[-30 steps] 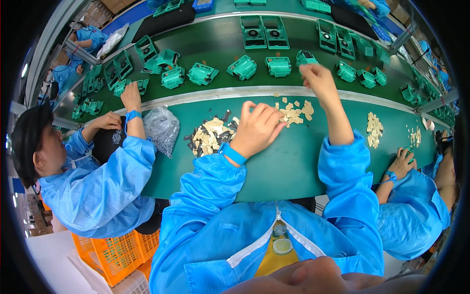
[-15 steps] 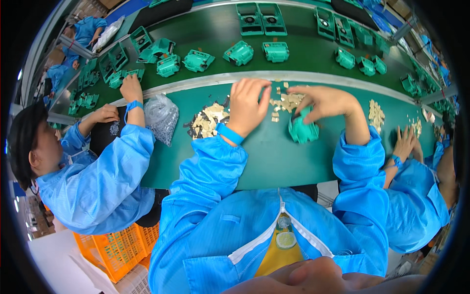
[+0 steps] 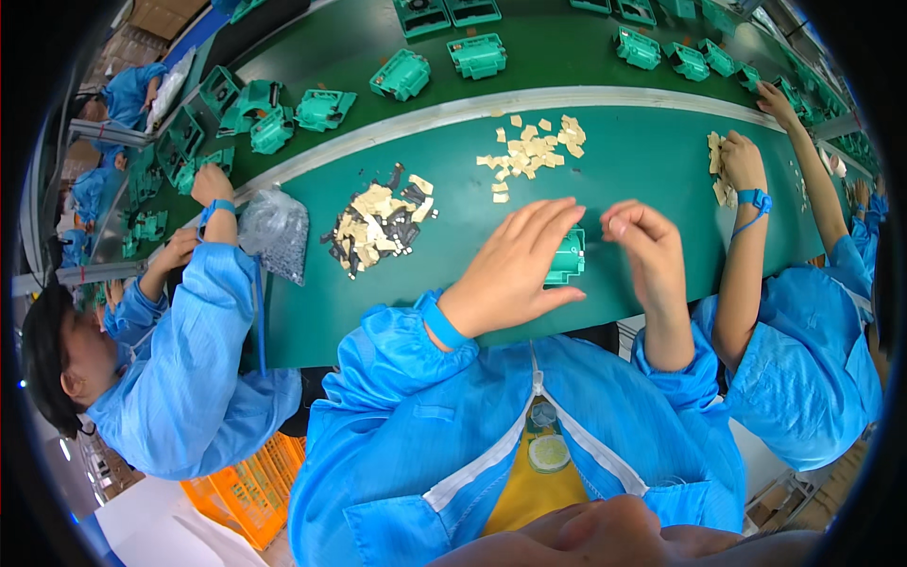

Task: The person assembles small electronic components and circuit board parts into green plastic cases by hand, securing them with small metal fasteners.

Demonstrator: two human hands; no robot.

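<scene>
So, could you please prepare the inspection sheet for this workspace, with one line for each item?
Surface: green tabletop, bordered beyond by a pale rail.
Work pieces: green housing, partly covered; scattered pale pieces beyond it.
Clutter: mixed pile of pale and black pieces, and clear bag of small parts, at left.
Left hand: at the housing; grip cannot be told.
Right hand: beside the housing, fingers curled; contents cannot be told.
Cables: blue cord hanging near the left co-worker.
Surroundings: other green housings beyond the rail; right co-worker; orange crate.
</scene>
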